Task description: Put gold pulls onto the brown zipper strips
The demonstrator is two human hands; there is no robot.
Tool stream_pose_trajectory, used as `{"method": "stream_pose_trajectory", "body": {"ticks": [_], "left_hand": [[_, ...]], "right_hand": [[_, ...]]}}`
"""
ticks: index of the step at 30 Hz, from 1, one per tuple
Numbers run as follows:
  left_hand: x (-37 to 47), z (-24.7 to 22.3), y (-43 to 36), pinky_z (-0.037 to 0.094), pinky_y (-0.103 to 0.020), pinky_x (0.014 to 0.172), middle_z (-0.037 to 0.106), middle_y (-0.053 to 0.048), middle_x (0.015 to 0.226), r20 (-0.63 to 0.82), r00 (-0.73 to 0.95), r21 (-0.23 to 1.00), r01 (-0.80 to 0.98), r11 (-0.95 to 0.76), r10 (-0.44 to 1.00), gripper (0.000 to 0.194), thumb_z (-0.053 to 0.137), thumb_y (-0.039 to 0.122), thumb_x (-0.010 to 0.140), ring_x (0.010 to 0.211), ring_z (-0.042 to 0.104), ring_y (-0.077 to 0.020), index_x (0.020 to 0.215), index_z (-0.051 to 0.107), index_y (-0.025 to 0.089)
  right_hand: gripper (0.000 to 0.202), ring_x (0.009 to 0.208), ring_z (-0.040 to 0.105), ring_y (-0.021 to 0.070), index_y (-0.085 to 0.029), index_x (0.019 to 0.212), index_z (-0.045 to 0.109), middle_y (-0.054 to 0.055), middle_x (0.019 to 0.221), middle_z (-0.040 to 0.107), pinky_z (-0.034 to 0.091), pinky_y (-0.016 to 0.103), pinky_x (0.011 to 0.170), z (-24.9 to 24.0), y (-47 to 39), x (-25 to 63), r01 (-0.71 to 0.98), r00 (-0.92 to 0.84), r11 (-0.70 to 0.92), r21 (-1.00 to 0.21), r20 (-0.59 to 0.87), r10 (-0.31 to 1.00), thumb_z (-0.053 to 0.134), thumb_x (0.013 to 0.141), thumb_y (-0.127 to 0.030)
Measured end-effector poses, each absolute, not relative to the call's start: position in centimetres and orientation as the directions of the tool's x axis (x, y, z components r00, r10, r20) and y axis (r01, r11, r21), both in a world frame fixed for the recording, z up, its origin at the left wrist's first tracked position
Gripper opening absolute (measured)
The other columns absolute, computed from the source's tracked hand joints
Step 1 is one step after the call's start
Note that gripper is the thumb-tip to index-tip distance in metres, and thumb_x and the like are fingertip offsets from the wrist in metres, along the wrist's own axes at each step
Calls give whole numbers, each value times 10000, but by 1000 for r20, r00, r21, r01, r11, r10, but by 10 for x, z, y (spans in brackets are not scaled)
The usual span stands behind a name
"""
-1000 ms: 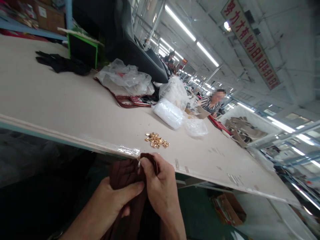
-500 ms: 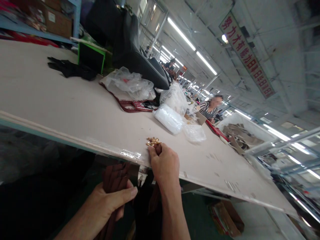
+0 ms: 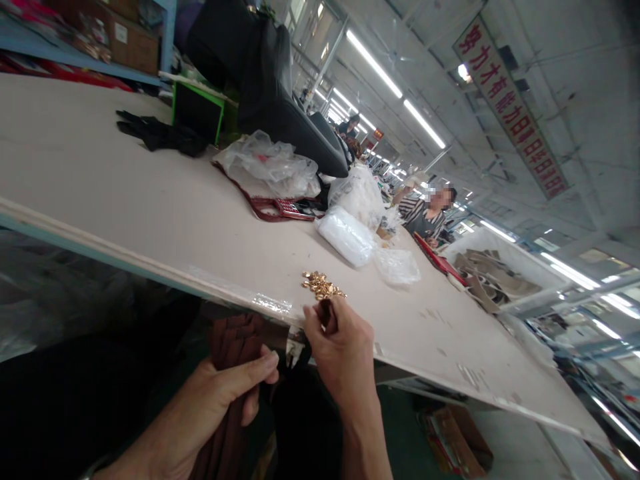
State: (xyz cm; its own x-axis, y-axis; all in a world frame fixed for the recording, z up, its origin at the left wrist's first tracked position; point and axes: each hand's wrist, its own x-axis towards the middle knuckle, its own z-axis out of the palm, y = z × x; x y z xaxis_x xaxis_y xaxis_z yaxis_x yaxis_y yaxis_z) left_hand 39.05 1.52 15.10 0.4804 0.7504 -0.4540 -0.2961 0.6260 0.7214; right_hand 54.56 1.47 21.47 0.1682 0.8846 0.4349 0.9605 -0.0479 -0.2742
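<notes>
My left hand (image 3: 215, 397) is closed around a bundle of dark brown straps (image 3: 234, 340), whose layered ends stick up above the thumb below the table edge. At the edge of the table (image 3: 165, 213), my right hand (image 3: 345, 343) pinches the end of a brown strap (image 3: 327, 313), partly hidden by the fingers. Just beyond these fingertips lies a small heap of shiny gold metal pieces (image 3: 323, 285). Between the two hands, a small metal fitting (image 3: 293, 348) sits at the table's edge.
Clear plastic packs (image 3: 347, 237) and a calculator (image 3: 293, 209) lie farther back. Black gloves (image 3: 160, 133) rest at the left, near a large black bag (image 3: 270, 87). A person in a striped top (image 3: 425, 217) is across the table. Below stands a cardboard box (image 3: 463, 437).
My right hand has drawn back from the gold pieces toward the table edge, uncovering more of the heap. The left hand keeps its grip on the straps. The view has shifted slightly.
</notes>
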Motion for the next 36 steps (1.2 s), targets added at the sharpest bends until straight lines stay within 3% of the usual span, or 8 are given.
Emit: {"method": "stream_pose_trajectory", "body": {"ticks": [4, 7, 13, 17, 22, 27, 30, 36], "left_hand": [[392, 149, 13, 335, -203, 477, 541, 30, 469, -466, 527, 659, -329, 676, 711, 359, 802, 514, 653, 469, 437, -99, 675, 681, 177], [394, 147, 11, 329, -213, 480, 508, 32, 427, -442, 576, 665, -304, 682, 688, 373, 801, 510, 664, 457, 426, -101, 620, 663, 166], [395, 146, 9, 326, -204, 485, 514, 50, 470, -420, 551, 705, -302, 642, 721, 338, 817, 474, 651, 484, 419, -97, 657, 654, 178], [398, 148, 9, 338, -201, 500, 513, 55, 471, -415, 527, 717, -312, 623, 741, 318, 799, 476, 683, 489, 420, -97, 727, 674, 187], [404, 150, 6, 356, -206, 515, 524, 40, 473, -467, 497, 630, -393, 669, 732, 344, 853, 444, 598, 493, 434, -97, 625, 634, 180], [407, 153, 6, 376, -219, 507, 536, 24, 476, -490, 478, 628, -386, 676, 729, 373, 872, 442, 535, 494, 454, -109, 564, 612, 176], [406, 156, 7, 392, -224, 513, 534, 23, 484, -484, 478, 635, -385, 670, 733, 353, 852, 406, 571, 497, 462, -111, 540, 583, 180], [400, 161, 6, 346, -219, 461, 534, 45, 485, -415, 521, 683, -363, 633, 746, 236, 813, 327, 636, 457, 440, -108, 790, 695, 192]], "right_hand": [[147, 508, 484, 98, -182, 700, 604, -31, 589, 560, 358, 213, 493, 212, -26, 536, 819, 107, 112, -563, 341, 934, 609, 846, -201], [100, 531, 534, 97, -167, 728, 659, -6, 632, 607, 391, 202, 501, 201, -43, 529, 744, 53, 217, -632, 380, 923, 628, 822, -154], [41, 535, 548, 100, -182, 815, 664, -12, 654, 628, 423, 199, 502, 178, -48, 526, 667, 180, 228, -710, 450, 875, 650, 847, -159], [78, 594, 601, 114, -185, 909, 664, 2, 705, 643, 483, 204, 557, 169, -47, 527, 687, 177, 277, -672, 524, 833, 599, 903, -143], [304, 782, 675, 142, -160, 1086, 666, 63, 848, 699, 551, 215, 692, 166, -44, 526, 757, 37, 414, -505, 666, 745, 541, 862, 3], [372, 846, 694, 139, -149, 1161, 656, 87, 919, 702, 567, 196, 735, 162, -44, 524, 783, 35, 421, -458, 708, 705, 539, 853, 24], [275, 814, 695, 130, -177, 1093, 676, 60, 898, 704, 558, 202, 731, 164, -42, 522, 741, 133, 349, -574, 634, 761, 534, 904, -38], [145, 773, 672, 154, -207, 971, 719, 24, 850, 725, 526, 246, 711, 179, -31, 520, 517, 364, 108, -849, 332, 870, 584, 928, -240]]}}
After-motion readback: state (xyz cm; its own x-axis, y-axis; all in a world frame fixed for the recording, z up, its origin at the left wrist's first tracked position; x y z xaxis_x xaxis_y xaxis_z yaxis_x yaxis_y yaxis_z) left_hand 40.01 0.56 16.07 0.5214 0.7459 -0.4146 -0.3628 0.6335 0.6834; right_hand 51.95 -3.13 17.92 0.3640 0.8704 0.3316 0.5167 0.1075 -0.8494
